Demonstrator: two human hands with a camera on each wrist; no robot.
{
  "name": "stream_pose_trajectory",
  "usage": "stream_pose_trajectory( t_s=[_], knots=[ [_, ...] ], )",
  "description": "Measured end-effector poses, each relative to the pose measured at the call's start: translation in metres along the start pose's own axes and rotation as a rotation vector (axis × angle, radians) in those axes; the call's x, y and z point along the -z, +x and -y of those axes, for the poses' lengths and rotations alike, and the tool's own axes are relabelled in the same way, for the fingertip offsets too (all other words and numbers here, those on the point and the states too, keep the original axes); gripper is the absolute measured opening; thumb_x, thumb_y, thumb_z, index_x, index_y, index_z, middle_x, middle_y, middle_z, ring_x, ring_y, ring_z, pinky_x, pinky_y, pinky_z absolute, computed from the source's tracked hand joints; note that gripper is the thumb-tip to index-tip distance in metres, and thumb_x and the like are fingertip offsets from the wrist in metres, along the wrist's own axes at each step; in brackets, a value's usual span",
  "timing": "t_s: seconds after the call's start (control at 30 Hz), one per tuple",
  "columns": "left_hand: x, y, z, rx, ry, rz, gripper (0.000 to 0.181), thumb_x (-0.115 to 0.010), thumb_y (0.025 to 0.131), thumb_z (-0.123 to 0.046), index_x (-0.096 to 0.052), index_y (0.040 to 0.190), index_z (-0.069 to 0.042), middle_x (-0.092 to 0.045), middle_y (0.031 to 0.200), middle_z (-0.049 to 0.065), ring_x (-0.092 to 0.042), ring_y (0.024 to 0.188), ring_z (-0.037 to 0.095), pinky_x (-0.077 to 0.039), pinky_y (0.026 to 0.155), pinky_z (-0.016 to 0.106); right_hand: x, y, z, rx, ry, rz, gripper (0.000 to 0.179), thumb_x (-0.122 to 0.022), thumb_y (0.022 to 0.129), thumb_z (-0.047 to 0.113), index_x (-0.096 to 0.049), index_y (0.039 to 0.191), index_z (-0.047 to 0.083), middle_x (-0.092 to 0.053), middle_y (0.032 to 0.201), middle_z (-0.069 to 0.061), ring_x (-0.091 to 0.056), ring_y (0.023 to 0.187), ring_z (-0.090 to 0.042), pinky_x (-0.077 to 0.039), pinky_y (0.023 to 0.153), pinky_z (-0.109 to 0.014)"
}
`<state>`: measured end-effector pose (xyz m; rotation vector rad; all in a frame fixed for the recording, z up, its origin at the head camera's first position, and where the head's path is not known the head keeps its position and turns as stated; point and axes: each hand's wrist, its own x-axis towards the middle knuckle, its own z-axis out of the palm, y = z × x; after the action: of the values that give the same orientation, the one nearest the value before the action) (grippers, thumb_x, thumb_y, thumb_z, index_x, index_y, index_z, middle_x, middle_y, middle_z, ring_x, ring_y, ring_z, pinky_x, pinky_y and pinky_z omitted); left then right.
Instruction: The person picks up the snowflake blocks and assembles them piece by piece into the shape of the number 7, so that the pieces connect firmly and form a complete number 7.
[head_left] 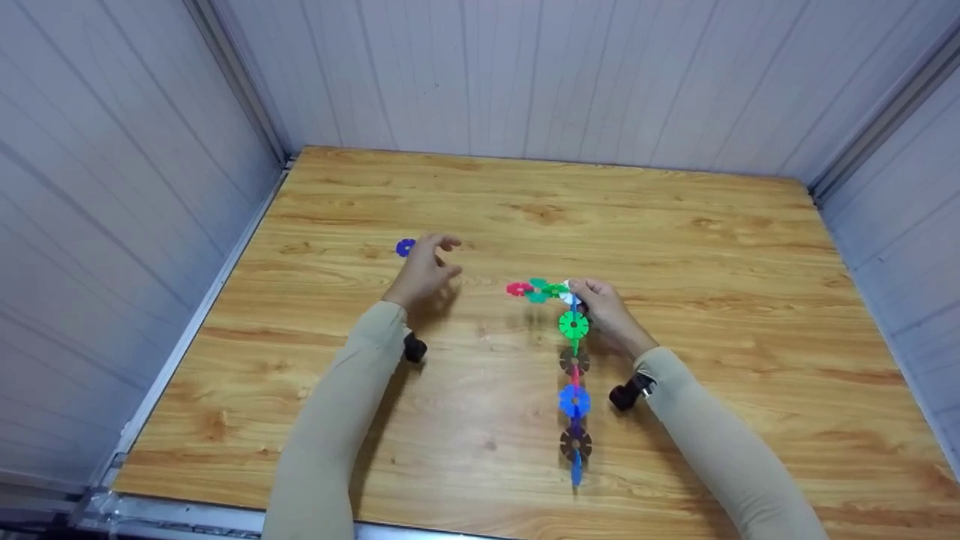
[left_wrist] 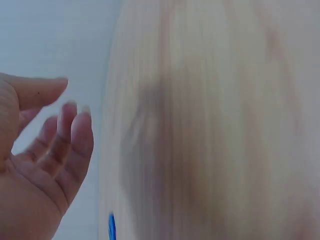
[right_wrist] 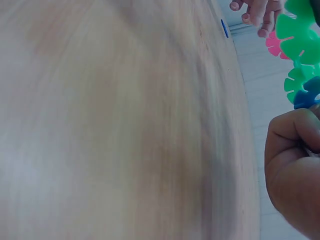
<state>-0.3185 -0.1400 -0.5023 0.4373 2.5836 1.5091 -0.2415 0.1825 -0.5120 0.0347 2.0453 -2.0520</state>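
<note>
My right hand [head_left: 609, 315] pinches an L-shaped chain of slotted plastic snowflake discs [head_left: 574, 325] at its corner, near a white disc [head_left: 568, 294]. From there a short arm runs left through green discs to a red disc [head_left: 518, 289]. The longer arm runs toward the table's near edge, with green, brown, red and blue discs and a blue one at its end. My left hand [head_left: 424, 270] is held over the table with fingers and thumb apart, nothing between them. Beside it, partly covered by the hand, lies a loose dark blue disc [head_left: 404, 247].
The wood-grain table [head_left: 720, 247] is bordered by pale panel walls [head_left: 495, 75] at the back and both sides. A metal rail [head_left: 187, 517] runs along its near edge. Each wrist carries a small black camera, the left one [head_left: 414, 348] close above the tabletop.
</note>
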Motion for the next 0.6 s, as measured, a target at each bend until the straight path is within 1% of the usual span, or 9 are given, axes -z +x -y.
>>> stream_pose_trajectory(
  t_s=[0.03,0.1,0.17,0.2,0.27,0.37,0.4,0.5,0.6],
  knots=[
    [0.005,0.002,0.003,0.034,0.010,-0.029,0.044,-0.066,0.092,-0.001,-0.055,0.134,-0.001,-0.046,0.129,0.021,-0.055,0.092,0.028,-0.050,0.075,0.034,0.000,0.000,0.000,0.000,-0.007,0.001,0.035,-0.049,0.106,0.025,-0.051,0.075,0.009,-0.044,0.065,0.003,-0.039,0.056,-0.007,-0.033,0.052,-0.019],
    [0.014,0.005,0.009,0.118,0.018,-0.086,0.046,-0.065,0.093,-0.002,-0.052,0.137,-0.002,-0.042,0.132,0.018,-0.054,0.098,0.029,-0.052,0.070,0.033,-0.001,-0.001,0.001,-0.002,-0.004,-0.002,0.034,-0.050,0.106,0.026,-0.051,0.076,0.009,-0.044,0.065,0.003,-0.039,0.056,-0.007,-0.032,0.051,-0.019],
    [0.022,0.008,0.013,0.191,0.048,-0.148,0.048,-0.063,0.093,-0.004,-0.049,0.140,-0.004,-0.040,0.134,0.018,-0.053,0.104,0.031,-0.052,0.069,0.031,-0.002,-0.001,0.002,-0.002,0.011,-0.006,0.033,-0.050,0.106,0.026,-0.052,0.077,0.009,-0.044,0.065,0.003,-0.039,0.055,-0.006,-0.032,0.049,-0.019],
    [0.026,0.010,0.016,0.225,0.062,-0.177,0.049,-0.063,0.094,-0.005,-0.048,0.141,-0.005,-0.039,0.135,0.018,-0.053,0.106,0.032,-0.053,0.067,0.031,-0.002,-0.001,0.002,0.000,0.018,-0.005,0.033,-0.050,0.106,0.025,-0.052,0.078,0.009,-0.044,0.065,0.003,-0.039,0.054,-0.005,-0.032,0.049,-0.018],
    [0.032,0.012,0.022,0.277,0.106,-0.214,0.050,-0.061,0.094,-0.007,-0.047,0.142,-0.006,-0.036,0.138,0.019,-0.052,0.110,0.032,-0.053,0.069,0.033,-0.004,-0.001,0.002,-0.001,0.036,-0.005,0.032,-0.049,0.106,0.025,-0.053,0.078,0.009,-0.045,0.064,0.003,-0.039,0.054,-0.005,-0.032,0.048,-0.018],
    [0.039,0.014,0.030,0.323,0.196,-0.234,0.051,-0.058,0.094,-0.009,-0.047,0.143,-0.003,-0.032,0.141,0.022,-0.053,0.107,0.033,-0.051,0.078,0.037,-0.005,-0.001,0.002,0.000,0.040,-0.003,0.033,-0.048,0.106,0.024,-0.053,0.078,0.009,-0.045,0.064,0.004,-0.039,0.054,-0.006,-0.032,0.048,-0.018],
    [0.041,0.015,0.033,0.334,0.209,-0.235,0.051,-0.058,0.093,-0.009,-0.047,0.143,-0.002,-0.031,0.141,0.023,-0.053,0.106,0.033,-0.051,0.081,0.039,-0.006,-0.001,0.002,0.003,0.044,0.001,0.033,-0.048,0.107,0.024,-0.052,0.077,0.009,-0.045,0.064,0.004,-0.039,0.053,-0.006,-0.032,0.049,-0.019],
    [0.046,0.016,0.038,0.350,0.241,-0.232,0.051,-0.058,0.095,-0.013,-0.047,0.142,0.001,-0.031,0.141,0.025,-0.053,0.110,0.035,-0.048,0.092,0.045,-0.007,0.001,0.002,0.005,0.060,0.007,0.033,-0.048,0.106,0.024,-0.052,0.077,0.010,-0.045,0.063,0.004,-0.038,0.052,-0.005,-0.031,0.048,-0.019],
    [0.048,0.017,0.041,0.354,0.257,-0.232,0.049,-0.058,0.098,-0.018,-0.048,0.141,0.003,-0.033,0.138,0.025,-0.053,0.115,0.038,-0.046,0.097,0.048,-0.008,0.002,0.002,0.012,0.067,0.015,0.033,-0.049,0.106,0.024,-0.053,0.077,0.010,-0.044,0.062,0.005,-0.036,0.051,-0.004,-0.030,0.047,-0.018]
  ],
)
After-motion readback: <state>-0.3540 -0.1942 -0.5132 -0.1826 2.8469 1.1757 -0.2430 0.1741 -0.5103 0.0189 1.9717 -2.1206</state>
